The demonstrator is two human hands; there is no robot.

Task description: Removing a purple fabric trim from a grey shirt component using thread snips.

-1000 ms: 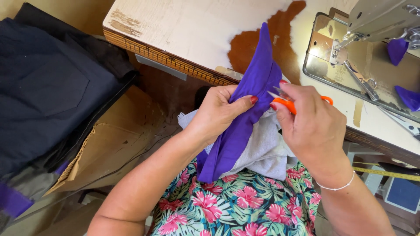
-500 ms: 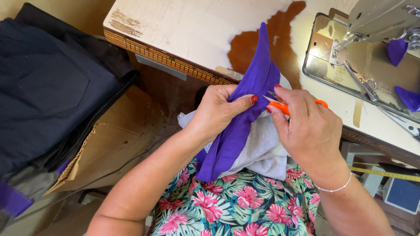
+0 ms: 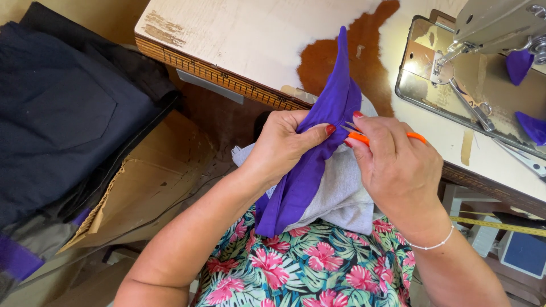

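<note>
My left hand (image 3: 282, 146) pinches a long purple cloth strip (image 3: 318, 153) that is joined to a grey fabric piece (image 3: 341, 196) and runs up over the table edge. My right hand (image 3: 398, 170) holds small orange-handled thread snips (image 3: 364, 135), their metal tips touching the purple cloth just beside my left thumb. Both hands work close together above my lap, in front of the worn white sewing table (image 3: 244, 45). The lower end of the purple strip hangs against my flowered top.
A sewing machine (image 3: 489, 28) stands at the upper right over a metal plate, with purple scraps (image 3: 520, 65) near it. Dark navy garments (image 3: 62, 108) lie piled at the left over cardboard (image 3: 142, 193). A yellow tape measure (image 3: 495, 224) lies at the lower right.
My right hand has shifted slightly left, bringing the snips' tips closer against the purple cloth. My left hand keeps its grip in place.
</note>
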